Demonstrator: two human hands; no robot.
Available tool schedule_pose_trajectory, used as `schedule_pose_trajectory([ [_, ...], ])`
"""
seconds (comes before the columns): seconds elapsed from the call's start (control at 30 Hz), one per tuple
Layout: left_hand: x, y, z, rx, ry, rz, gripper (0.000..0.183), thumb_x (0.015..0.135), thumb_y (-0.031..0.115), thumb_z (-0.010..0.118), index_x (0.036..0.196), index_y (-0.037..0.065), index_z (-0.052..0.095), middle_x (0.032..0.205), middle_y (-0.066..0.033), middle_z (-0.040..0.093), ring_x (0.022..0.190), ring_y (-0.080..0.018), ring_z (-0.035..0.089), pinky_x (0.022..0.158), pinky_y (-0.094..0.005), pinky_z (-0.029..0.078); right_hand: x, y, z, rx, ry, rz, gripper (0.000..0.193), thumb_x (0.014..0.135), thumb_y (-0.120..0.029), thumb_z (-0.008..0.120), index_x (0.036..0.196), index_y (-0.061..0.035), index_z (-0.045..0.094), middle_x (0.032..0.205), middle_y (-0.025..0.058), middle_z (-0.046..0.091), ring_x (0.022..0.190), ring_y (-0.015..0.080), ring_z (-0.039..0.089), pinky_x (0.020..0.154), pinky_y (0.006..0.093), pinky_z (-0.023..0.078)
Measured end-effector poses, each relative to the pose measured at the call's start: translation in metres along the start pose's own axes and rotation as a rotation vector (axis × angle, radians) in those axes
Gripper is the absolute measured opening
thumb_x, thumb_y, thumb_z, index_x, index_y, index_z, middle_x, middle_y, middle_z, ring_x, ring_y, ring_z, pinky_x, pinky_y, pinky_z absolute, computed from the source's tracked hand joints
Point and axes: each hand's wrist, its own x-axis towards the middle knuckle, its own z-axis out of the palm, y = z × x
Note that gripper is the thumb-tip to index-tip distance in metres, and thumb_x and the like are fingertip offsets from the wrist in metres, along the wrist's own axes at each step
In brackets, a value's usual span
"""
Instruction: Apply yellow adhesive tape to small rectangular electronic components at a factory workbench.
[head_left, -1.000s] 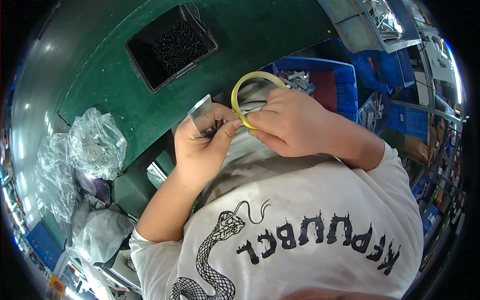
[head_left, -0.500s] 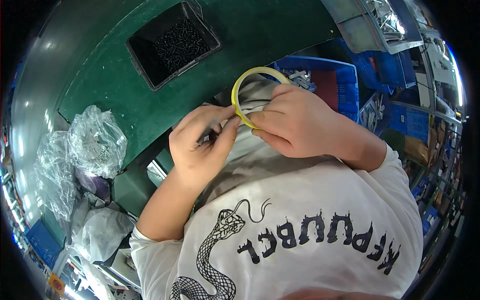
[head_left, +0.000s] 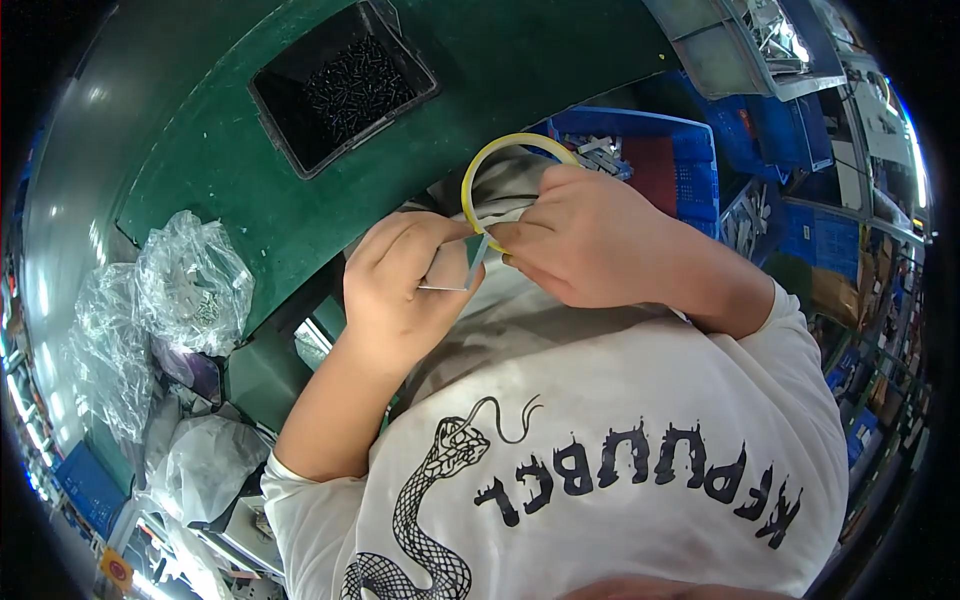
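In front of my shirt, my right hand (head_left: 600, 238) grips a narrow roll of yellow tape (head_left: 469, 192) by its near right side; the ring stands tilted, its hollow middle showing. My left hand (head_left: 395, 285) is closed, with thumb and index finger pinching close to the right fingertips. A thin grey angled piece (head_left: 477, 262) is in the left fingers, one arm rising to the roll's lower edge and the other lying toward the palm. Its full shape and material are partly hidden by the fingers.
A black bin (head_left: 290, 125) of small dark parts stands on the green table (head_left: 470, 80). Clear plastic bags (head_left: 195, 285) lie at the left. A blue crate (head_left: 695, 165) with metal pieces sits beyond my right hand, and a grey bin (head_left: 705, 55) is at far right.
My left hand has turned slightly and shifted a little right, exposing the grey angled piece. The tape roll stays almost in place in my right hand, which has closed in toward the left fingertips.
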Motion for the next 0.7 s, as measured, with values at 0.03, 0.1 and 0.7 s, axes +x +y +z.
schedule_pose_trajectory([
  [0.03, 0.000, 0.000, 0.000, 0.013, -0.006, 0.003, 0.033, 0.059, 0.001, 0.079, 0.089, 0.003, 0.065, 0.085, -0.0109, 0.068, 0.077, -0.0303, 0.066, 0.071, -0.0382, 0.054, 0.000, 0.000, 0.001, 0.000, 0.000, 0.001, 0.022, 0.076, -0.010, 0.071, 0.097, -0.0031, 0.067, 0.069, 0.0020, 0.063, 0.061, 0.0202, 0.057, 0.067, 0.0321, 0.044],
  [0.1, 0.000, -0.001, 0.000, 0.019, -0.008, 0.012, 0.031, 0.059, 0.002, 0.078, 0.088, 0.003, 0.065, 0.084, -0.0109, 0.068, 0.076, -0.0306, 0.066, 0.070, -0.0382, 0.054, -0.001, 0.000, 0.004, 0.026, 0.024, -0.010, 0.020, 0.077, -0.010, 0.071, 0.095, -0.0028, 0.067, 0.068, 0.0023, 0.063, 0.060, 0.0205, 0.056, 0.067, 0.0319, 0.044],
  [0.7, 0.002, -0.005, 0.006, -0.015, 0.037, 0.031, 0.025, 0.056, 0.000, 0.071, 0.077, 0.004, 0.059, 0.072, -0.0096, 0.061, 0.062, -0.0292, 0.060, 0.057, -0.0344, 0.051, 0.000, -0.002, 0.007, 0.028, -0.023, 0.041, 0.023, 0.077, -0.012, 0.070, 0.097, -0.0035, 0.067, 0.073, 0.0043, 0.063, 0.063, 0.0233, 0.056, 0.066, 0.0352, 0.044],
])
